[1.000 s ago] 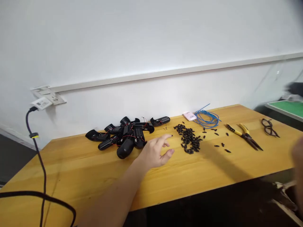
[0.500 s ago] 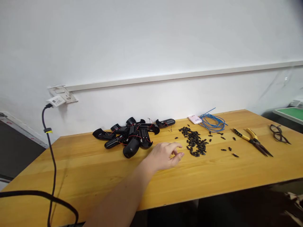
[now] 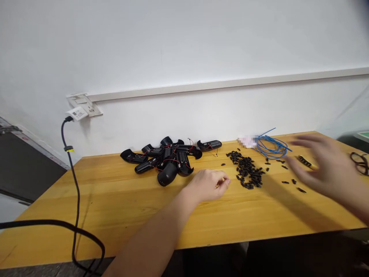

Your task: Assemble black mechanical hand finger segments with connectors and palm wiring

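Note:
My left hand [image 3: 207,185] rests low over the yellow wooden table [image 3: 115,200], fingers curled against the thumb, between a heap of black plastic housings with red wires [image 3: 165,161] and a pile of small black pieces [image 3: 246,169]. Whether its fingertips hold something tiny is too small to tell. My right hand [image 3: 323,165] is blurred, fingers spread, passing above yellow-handled pliers [image 3: 304,161], which it mostly hides. A few loose black pieces [image 3: 294,181] lie below it. A coil of blue wire [image 3: 272,147] lies just beyond.
A pixelated pink-white item [image 3: 247,141] lies next to the coil. Dark looped scissors [image 3: 359,163] sit at the right edge. A black cable [image 3: 75,184] runs from a wall socket [image 3: 85,104] down over the table's left corner. The wall backs the table.
My right hand has come in from the right, over the pliers. My left hand's fingers have curled tighter. The view has turned, shifting the table's contents rightward.

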Available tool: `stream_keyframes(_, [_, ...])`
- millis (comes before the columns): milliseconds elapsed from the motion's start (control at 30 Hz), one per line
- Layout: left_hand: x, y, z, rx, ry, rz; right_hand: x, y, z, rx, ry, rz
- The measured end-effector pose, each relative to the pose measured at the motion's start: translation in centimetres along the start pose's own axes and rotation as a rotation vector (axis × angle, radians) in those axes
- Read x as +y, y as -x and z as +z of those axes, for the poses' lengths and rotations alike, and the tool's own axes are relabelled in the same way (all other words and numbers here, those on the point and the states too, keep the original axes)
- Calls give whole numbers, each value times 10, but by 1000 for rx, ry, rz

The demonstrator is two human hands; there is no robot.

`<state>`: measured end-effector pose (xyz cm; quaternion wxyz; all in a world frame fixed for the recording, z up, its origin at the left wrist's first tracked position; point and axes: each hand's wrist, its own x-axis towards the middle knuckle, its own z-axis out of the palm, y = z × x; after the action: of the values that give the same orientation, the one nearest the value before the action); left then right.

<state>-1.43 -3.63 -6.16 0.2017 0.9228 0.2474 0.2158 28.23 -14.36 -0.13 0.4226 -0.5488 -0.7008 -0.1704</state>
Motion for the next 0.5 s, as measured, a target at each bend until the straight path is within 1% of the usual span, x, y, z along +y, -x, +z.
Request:
stream_keyframes(33, [1, 0, 0, -1, -2, 1, 1, -10, 28, -128, 35, -51])
stream_keyframes(100, [1, 1, -1, -3, -8, 6, -1, -34, 91, -408, 63, -132])
stream_keyframes(167, [2, 1, -2, -4, -14, 8, -1, -59, 149, -546, 66, -126])
stream_keyframes(200, [2, 1, -3, -4, -15, 9, 1, -70, 173, -613, 69, -111])
stream_keyframes(233, [2, 1, -3, -4, -15, 9, 4, -79, 192, -670, 73, -91])
stream_keyframes(267, [1, 0, -3, -4, -14, 9, 9, -86, 206, -727, 70, -76])
stream_keyframes(300, [1, 0, -3, -2, -11, 9, 15, -91, 215, -774, 62, -62])
stream_keyframes(367, [0, 0, -2, 3, 0, 10, 24, -96, 222, -834, 36, -26])
stream_keyframes(433, [-1, 0, 0, 10, 15, 16, 29, -96, 218, -846, 6, 31])
stream_keyframes(500, [-1, 1, 3, 28, 32, 20, 28, -96, 208, -808, -25, 115])
